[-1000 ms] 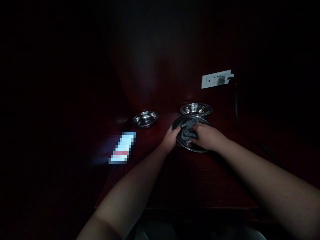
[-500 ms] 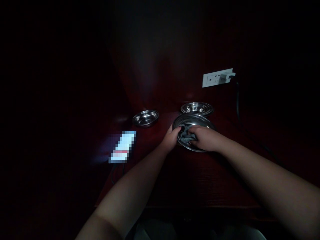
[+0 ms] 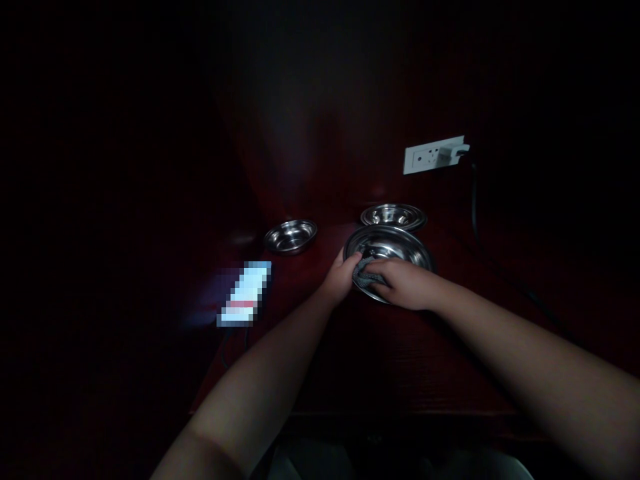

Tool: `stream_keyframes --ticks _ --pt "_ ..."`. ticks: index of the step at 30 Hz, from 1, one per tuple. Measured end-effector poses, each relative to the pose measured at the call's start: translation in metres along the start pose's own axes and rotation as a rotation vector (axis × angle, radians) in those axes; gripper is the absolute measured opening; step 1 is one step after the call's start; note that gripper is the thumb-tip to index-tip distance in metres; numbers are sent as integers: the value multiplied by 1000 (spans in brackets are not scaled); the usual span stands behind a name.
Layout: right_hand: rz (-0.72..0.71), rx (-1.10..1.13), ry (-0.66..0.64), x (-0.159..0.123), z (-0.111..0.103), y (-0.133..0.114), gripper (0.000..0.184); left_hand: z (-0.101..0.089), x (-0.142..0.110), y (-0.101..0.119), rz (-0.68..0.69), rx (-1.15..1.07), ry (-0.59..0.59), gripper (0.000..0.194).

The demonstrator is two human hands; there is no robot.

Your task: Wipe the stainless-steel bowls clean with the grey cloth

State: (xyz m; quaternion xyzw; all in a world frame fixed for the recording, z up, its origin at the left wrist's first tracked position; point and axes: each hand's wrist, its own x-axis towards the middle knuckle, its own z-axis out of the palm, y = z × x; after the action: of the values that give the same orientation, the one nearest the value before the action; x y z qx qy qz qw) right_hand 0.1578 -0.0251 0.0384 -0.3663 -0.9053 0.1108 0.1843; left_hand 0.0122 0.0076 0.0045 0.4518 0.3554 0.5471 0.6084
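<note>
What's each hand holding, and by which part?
The left hand holds the metal bowl by the left side of its rim. The right hand is on the grey cloth inside; whether gripping or just pressing, I can't tell.

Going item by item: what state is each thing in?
Near bowl: open side up, left hand gripping its edge
Cloth: bunched in the near bowl, held by the right hand
Left bowl: open side up
Back bowl: open side up
Phone: screen lit, details blurred
Plug: in the socket
Cord: hanging from the plug
</note>
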Motion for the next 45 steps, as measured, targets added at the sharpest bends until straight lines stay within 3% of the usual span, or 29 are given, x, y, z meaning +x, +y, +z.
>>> stream_keyframes --ticks 9,19,25,33,39,45 --pt "22 -11 26 0 -1 -3 26 -3 2 -1 -27 -9 -7 36" --pt "156 -202 116 2 9 12 47 -2 2 -3 -50 -57 -68 36" --pt "279 -250 177 4 6 17 49 1 1 0 -57 -47 -35 36" --pt "406 -382 110 5 3 17 46 5 -6 8 -112 60 35 35" --pt "616 -399 30 3 -9 12 37 3 -5 7 -146 104 56 37" --pt "646 -403 53 1 -19 10 39 2 -7 7 -120 115 40 37"
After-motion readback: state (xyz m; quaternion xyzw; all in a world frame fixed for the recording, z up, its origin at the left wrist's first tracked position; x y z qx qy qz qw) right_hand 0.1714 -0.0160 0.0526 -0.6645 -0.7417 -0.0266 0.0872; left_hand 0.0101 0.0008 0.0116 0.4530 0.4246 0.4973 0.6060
